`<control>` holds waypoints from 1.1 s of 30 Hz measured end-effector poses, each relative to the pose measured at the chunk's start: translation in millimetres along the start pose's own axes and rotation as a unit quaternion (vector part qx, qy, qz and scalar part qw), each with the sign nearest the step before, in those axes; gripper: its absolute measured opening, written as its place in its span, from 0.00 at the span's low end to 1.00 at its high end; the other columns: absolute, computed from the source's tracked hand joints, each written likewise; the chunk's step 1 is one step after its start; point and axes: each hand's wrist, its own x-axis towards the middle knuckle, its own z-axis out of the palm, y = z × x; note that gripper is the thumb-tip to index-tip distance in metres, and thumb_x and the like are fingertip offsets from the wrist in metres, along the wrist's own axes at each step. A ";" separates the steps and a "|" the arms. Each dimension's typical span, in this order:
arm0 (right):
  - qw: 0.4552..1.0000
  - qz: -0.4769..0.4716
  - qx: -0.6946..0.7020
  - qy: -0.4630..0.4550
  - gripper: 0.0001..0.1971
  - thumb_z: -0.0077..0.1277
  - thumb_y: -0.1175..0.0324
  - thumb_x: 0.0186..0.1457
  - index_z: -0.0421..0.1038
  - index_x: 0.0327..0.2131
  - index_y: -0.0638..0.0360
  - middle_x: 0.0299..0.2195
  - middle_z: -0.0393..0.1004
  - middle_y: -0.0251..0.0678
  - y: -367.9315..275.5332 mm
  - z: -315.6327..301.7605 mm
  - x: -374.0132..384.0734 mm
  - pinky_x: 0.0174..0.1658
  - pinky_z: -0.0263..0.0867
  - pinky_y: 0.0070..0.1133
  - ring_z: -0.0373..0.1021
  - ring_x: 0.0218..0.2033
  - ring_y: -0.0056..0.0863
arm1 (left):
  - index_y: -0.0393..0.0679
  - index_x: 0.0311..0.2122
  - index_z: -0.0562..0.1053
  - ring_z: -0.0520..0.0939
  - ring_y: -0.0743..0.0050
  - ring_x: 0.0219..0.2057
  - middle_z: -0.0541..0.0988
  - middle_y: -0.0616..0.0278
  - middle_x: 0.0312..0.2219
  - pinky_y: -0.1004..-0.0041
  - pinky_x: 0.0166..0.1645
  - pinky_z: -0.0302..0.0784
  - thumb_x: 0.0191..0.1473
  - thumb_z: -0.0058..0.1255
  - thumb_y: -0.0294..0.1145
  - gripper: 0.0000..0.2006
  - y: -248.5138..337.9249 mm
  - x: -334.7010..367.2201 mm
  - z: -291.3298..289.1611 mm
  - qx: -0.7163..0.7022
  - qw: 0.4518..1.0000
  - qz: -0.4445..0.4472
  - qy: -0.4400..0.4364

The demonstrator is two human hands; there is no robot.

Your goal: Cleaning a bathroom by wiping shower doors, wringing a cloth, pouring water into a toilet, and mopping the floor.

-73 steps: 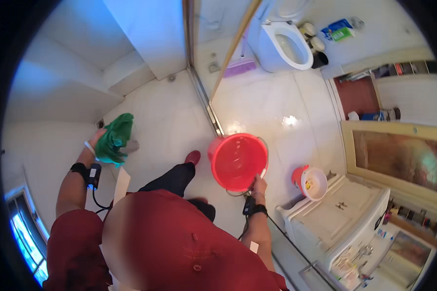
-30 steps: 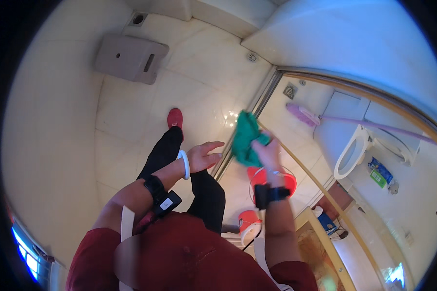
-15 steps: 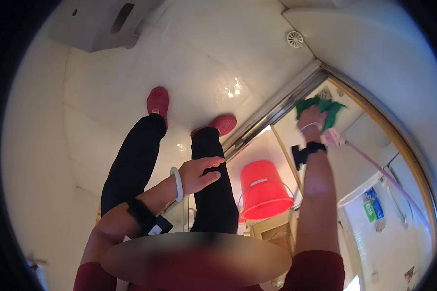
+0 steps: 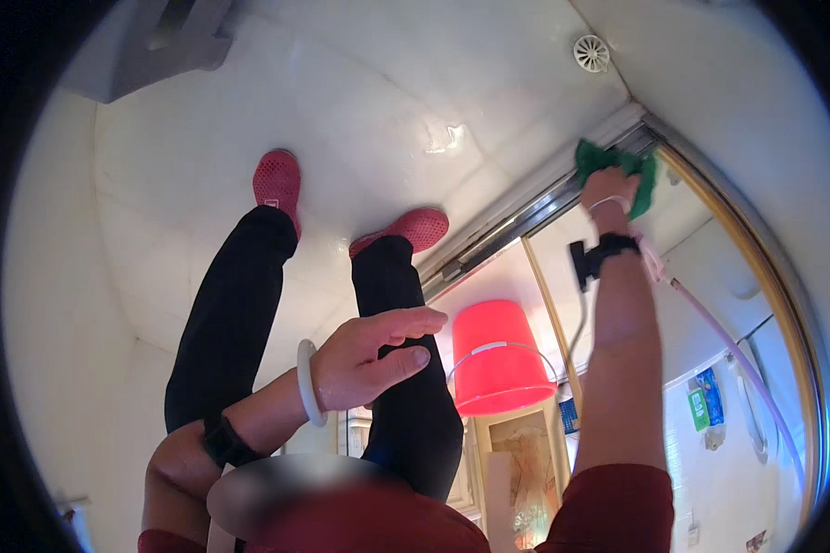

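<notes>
My right hand (image 4: 610, 189) is pressed onto a green cloth (image 4: 646, 184), fingers bent over it. The cloth lies across the shiny metal rail (image 4: 537, 217) at the far right corner, where it meets the mirror-like panel (image 4: 692, 230). My left hand (image 4: 364, 364) hovers above my right thigh, fingers stretched and thumb apart, holding nothing. A white bangle (image 4: 309, 382) circles that wrist. Between my right leg and right forearm a red bucket (image 4: 496, 355) with a thin wire handle shows.
A pale pink-purple pole (image 4: 733, 350) slants beside my right forearm. A round white drain cover (image 4: 591, 53) sits beyond the rail, and a grey fixture (image 4: 171, 51) stands at far left. Wet shine (image 4: 447, 138) marks the pale floor near my red shoes (image 4: 415, 230).
My right hand has slid the green cloth off the panel and up onto the metal rail by the corner. My left hand stays open over my thigh. The whole view has shifted slightly.
</notes>
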 end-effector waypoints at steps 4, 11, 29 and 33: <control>0.981 -0.161 0.049 -0.096 0.14 0.41 0.64 0.45 0.71 0.37 0.51 0.42 0.68 0.36 -42.7 4.7 -34.0 0.47 0.55 0.33 0.63 0.46 0.30 | 0.38 0.48 0.63 0.70 0.66 0.46 0.70 0.53 0.43 0.69 0.50 0.63 0.52 0.44 0.37 0.20 -13.6 4.8 -10.2 0.025 0.999 -0.006 0.029; 0.984 0.018 0.058 0.170 0.15 0.43 0.62 0.44 0.68 0.38 0.53 0.41 0.67 0.35 41.3 -11.6 28.8 0.44 0.60 0.35 0.64 0.44 0.32 | 0.39 0.48 0.63 0.70 0.70 0.44 0.70 0.57 0.43 0.72 0.48 0.64 0.51 0.45 0.35 0.20 10.1 -5.6 -4.7 -0.034 0.999 -0.022 0.009; 0.986 0.012 0.035 0.161 0.14 0.45 0.64 0.44 0.68 0.38 0.50 0.39 0.69 0.34 32.2 -5.1 -36.3 0.45 0.56 0.41 0.64 0.44 0.30 | 0.37 0.49 0.61 0.68 0.70 0.47 0.69 0.55 0.43 0.73 0.52 0.61 0.52 0.44 0.32 0.20 -12.2 8.0 -5.8 -0.096 0.994 -0.042 0.030; 0.989 -0.124 -0.023 -0.083 0.13 0.42 0.65 0.44 0.70 0.37 0.48 0.38 0.70 0.32 -41.0 21.5 -89.2 0.46 0.52 0.39 0.65 0.43 0.30 | 0.35 0.47 0.62 0.70 0.69 0.46 0.70 0.54 0.42 0.74 0.49 0.64 0.52 0.43 0.31 0.17 -18.5 11.7 -7.5 -0.072 0.996 0.021 0.051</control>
